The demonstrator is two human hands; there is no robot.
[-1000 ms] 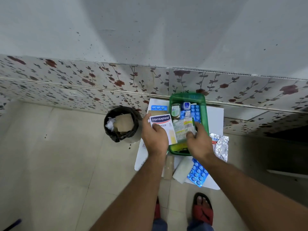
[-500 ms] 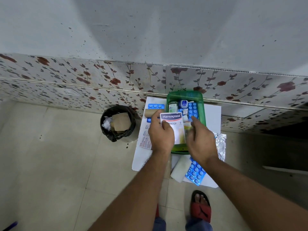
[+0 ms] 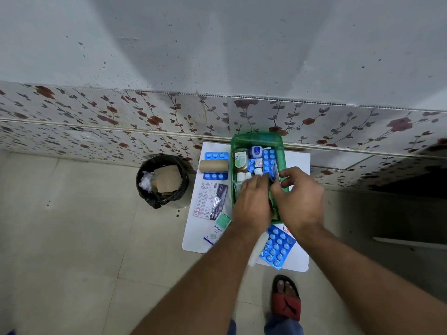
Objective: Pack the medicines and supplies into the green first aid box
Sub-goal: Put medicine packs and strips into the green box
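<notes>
While both our hands work over the box, we read the scene near to far:
Near edge: blue blister sheet [image 3: 278, 247] lies unpacked on the white surface [image 3: 297, 160], just below our right wrist.
Left hand [image 3: 251, 204]: curled down inside the box; what it grips we cannot tell.
Right hand [image 3: 298, 199]: pinching a thin card-like pack [image 3: 275, 174], standing on edge, its long axis running away from us along the box.
Green first aid box [image 3: 256, 139]: directly beneath both hands, partly filled.
Left side: cardboard roll [image 3: 214, 165], still out, nearer our left hand.
</notes>
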